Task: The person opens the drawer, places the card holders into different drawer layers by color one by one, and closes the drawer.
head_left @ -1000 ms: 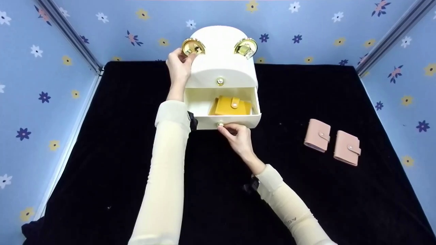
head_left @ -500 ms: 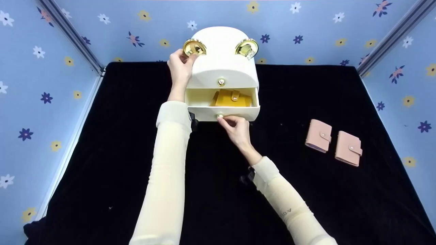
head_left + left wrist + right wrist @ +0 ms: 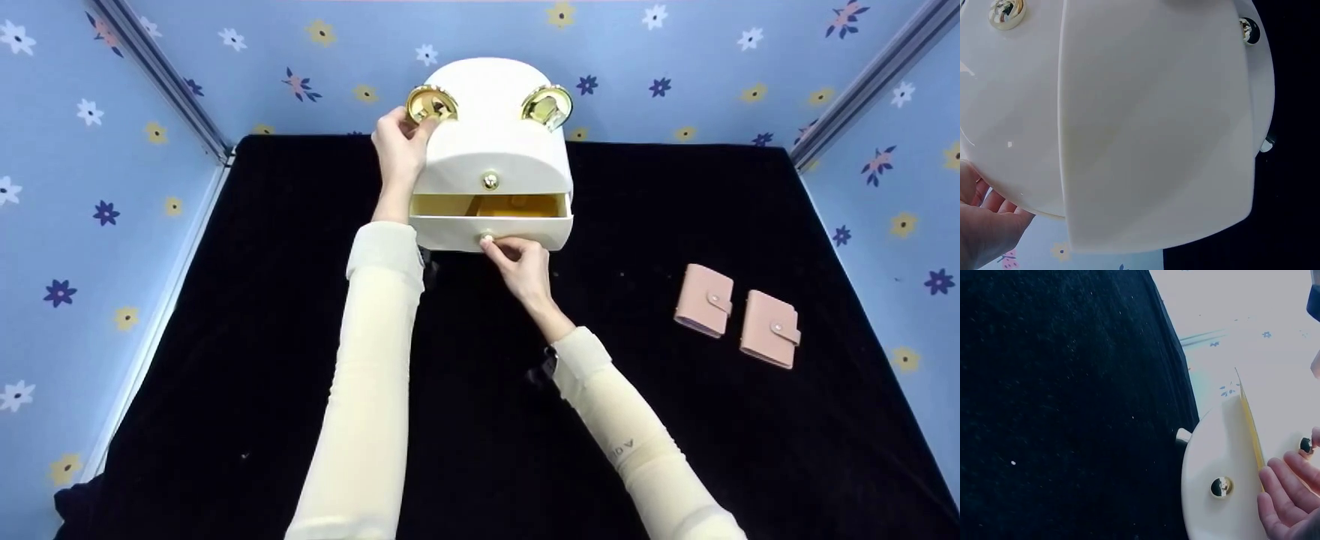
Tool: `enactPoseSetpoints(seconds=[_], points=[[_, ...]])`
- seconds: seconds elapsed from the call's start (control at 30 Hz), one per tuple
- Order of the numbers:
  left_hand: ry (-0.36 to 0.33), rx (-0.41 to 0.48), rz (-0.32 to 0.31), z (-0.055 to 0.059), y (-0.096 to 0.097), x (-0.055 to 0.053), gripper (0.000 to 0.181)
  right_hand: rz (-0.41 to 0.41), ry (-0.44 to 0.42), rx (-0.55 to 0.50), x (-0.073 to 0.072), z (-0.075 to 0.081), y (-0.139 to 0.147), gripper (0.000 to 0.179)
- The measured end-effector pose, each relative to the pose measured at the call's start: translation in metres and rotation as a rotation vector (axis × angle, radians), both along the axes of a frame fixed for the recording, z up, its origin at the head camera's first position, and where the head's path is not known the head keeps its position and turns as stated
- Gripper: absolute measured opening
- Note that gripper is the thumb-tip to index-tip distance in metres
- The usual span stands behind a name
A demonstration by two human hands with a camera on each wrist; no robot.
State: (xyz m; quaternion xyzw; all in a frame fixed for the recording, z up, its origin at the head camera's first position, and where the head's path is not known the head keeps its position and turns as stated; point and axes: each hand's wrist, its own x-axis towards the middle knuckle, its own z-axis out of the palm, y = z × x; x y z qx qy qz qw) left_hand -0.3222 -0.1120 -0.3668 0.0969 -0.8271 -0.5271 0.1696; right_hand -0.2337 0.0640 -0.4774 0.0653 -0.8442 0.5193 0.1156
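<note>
In the head view a white drawer box (image 3: 491,139) with a rounded top and two gold dish-like ornaments stands at the back centre. Its lower drawer (image 3: 446,231) is partly out, and a yellow card holder (image 3: 525,206) inside shows only in part. My left hand (image 3: 399,154) grips the box's upper left side, thumb by the left gold ornament (image 3: 431,103); in the left wrist view its fingers (image 3: 1008,207) reach behind the edge. With thumb and fingers my right hand (image 3: 526,271) pinches the lower drawer's small knob (image 3: 487,238). The upper drawer's knob (image 3: 490,180) is untouched.
Two pink card holders with snap straps, a left one (image 3: 703,300) and a right one (image 3: 770,328), lie side by side on the black cloth (image 3: 645,435). Blue flowered panels (image 3: 712,67) enclose the table at the back and both sides.
The lower drawer has slid inward, my right hand moving back with its knob, and the yellow card holder has gone mostly under the upper part. My left hand keeps its place on the box.
</note>
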Motion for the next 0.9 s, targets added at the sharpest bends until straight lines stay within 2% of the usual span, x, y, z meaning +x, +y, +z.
enactPoseSetpoints(seconds=[0.3,0.53,0.9], points=[[-0.009,-0.006,0.001,-0.001,0.000,0.000,0.021,0.004,-0.025,-0.008,-0.014,0.002,-0.001,0.022],[-0.012,-0.058,0.029,-0.001,0.000,-0.001,0.021,-0.005,-0.039,0.009,-0.021,0.004,-0.001,0.024],[-0.009,-0.040,0.021,-0.001,0.000,-0.001,0.021,-0.014,-0.070,0.045,-0.031,0.005,0.001,0.026]])
